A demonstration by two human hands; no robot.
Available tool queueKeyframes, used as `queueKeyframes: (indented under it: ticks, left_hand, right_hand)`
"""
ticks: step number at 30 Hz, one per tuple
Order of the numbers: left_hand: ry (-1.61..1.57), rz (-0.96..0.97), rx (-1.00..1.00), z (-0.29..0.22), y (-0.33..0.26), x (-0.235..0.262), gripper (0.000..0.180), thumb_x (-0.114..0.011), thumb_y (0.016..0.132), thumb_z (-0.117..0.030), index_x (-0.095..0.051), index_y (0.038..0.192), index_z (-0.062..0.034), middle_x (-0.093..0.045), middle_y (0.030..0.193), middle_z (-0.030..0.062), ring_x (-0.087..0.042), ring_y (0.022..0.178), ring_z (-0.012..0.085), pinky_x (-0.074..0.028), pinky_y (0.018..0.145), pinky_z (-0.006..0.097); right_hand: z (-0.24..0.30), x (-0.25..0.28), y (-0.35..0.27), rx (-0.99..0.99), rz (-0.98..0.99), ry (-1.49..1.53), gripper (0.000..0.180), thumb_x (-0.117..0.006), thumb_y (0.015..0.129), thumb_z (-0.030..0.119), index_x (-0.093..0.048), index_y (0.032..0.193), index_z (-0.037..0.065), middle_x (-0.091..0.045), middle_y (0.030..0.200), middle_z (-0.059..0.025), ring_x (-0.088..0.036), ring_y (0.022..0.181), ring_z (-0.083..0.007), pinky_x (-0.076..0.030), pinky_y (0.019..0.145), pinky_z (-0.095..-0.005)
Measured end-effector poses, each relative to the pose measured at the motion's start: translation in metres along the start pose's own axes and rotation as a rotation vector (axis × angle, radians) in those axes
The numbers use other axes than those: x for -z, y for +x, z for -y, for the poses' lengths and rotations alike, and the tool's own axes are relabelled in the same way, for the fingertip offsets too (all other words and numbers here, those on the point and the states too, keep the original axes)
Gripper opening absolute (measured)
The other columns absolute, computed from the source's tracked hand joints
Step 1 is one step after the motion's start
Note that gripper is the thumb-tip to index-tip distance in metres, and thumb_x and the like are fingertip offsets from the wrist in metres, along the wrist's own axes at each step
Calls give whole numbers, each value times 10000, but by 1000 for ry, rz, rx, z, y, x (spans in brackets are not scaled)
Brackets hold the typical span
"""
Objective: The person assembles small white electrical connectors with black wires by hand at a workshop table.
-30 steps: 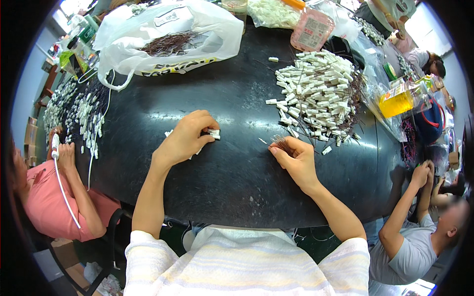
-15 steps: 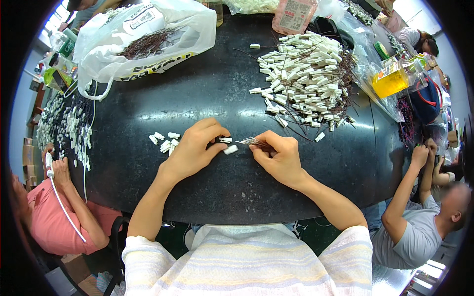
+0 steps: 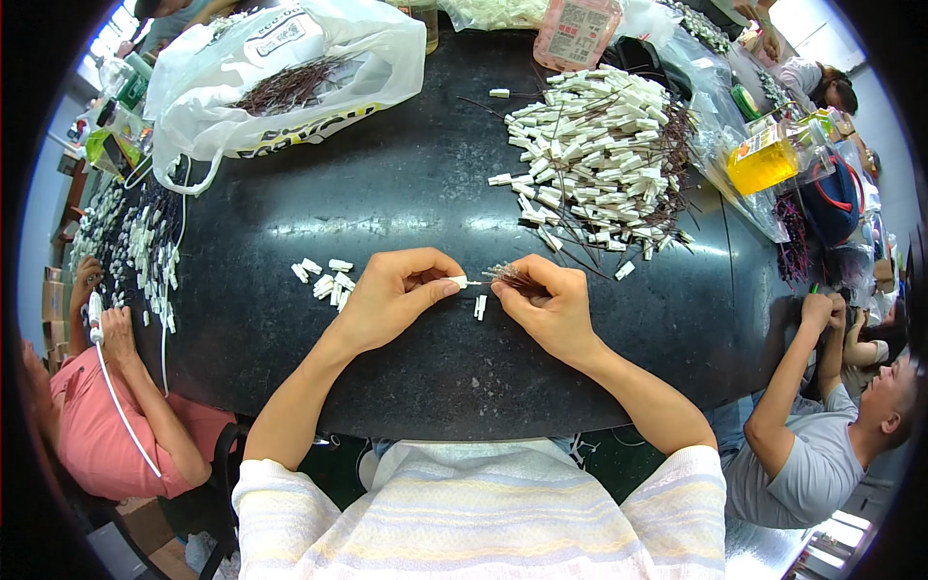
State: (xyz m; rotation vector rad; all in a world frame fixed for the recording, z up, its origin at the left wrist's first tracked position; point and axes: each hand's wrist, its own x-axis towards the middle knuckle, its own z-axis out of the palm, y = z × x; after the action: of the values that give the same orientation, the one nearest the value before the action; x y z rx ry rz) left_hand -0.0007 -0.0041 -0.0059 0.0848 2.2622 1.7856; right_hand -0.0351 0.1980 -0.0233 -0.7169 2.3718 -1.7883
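Your left hand [image 3: 387, 300] pinches a small white plastic connector [image 3: 458, 281] between thumb and forefinger, closed firmly on it. Your right hand [image 3: 551, 309] is clenched around a bundle of thin dark wire pins [image 3: 510, 277], their tips pointing toward the connector. The two grips sit just apart above the black round table [image 3: 387, 193], with the connector between them.

To do this well, keep the connector level and its open end turned squarely toward the pins; feed one pin tip, not the whole bundle, and steady both wrists against the tabletop. A second white connector [image 3: 479, 306] lies just below the meeting point, close enough to be nudged by your right thumb.

Left of the left-hand grip, a small cluster of loose connectors [image 3: 326, 279] rests on the table. Beyond the right-hand grip, farther from you, lies the large heap of finished pieces [image 3: 590, 155], and some of its dark leads reach close to your right knuckles. Beyond the left-hand grip, well apart, sits a white plastic bag [image 3: 280, 87] holding dark pins. The open room lies straight ahead between the two grips and behind your wrists toward the near table edge.
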Motion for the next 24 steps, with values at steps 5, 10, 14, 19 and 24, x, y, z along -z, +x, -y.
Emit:
queueKeyframes:
  ticks: [5, 10, 14, 19, 24]
  left_hand:
    - [21, 6, 16, 0, 0, 0, 142, -588, 818, -37, -606, 935, 42, -602, 824, 21, -532, 758, 52, -437, 678, 191]
    - [1, 7, 9, 1, 0, -4, 140, -590, 814, -30, -609, 933, 42, -601, 826, 23, -533, 760, 54, -440, 677, 193]
    - [-49, 8, -27, 1, -1, -12, 139, -605, 806, -40, -619, 918, 41, -616, 780, 32, -530, 690, 51, -436, 616, 194]
    - [-79, 9, -45, 1, -1, -18, 131, -620, 801, -55, -631, 889, 41, -629, 732, 37, -532, 642, 52, -435, 580, 189]
    - [-141, -160, -109, 6, 5, -19, 212, -671, 757, -95, -613, 926, 18, -610, 809, 49, -553, 692, 91, -441, 595, 215]
  right_hand:
    - [-4, 1, -1, 5, -6, 61, 88, -645, 733, 29, -602, 790, -22, -580, 611, -14, -429, 515, 0, -338, 434, -180]
    - [-1, 2, -1, -25, 13, 58, 88, -643, 729, 24, -602, 792, -21, -566, 603, -6, -426, 513, 0, -333, 436, -180]
    - [-4, 1, -2, 28, 64, 69, 88, -637, 730, 18, -607, 805, -18, -556, 597, -9, -422, 502, -6, -331, 432, -188]
    - [-5, 3, -2, 103, 113, 34, 85, -623, 747, 11, -611, 826, -16, -575, 619, -31, -449, 527, -25, -355, 448, -204]
    - [-6, 2, 1, -19, 21, 137, 97, -628, 767, 35, -596, 837, -24, -602, 662, -39, -476, 566, -29, -380, 492, -195]
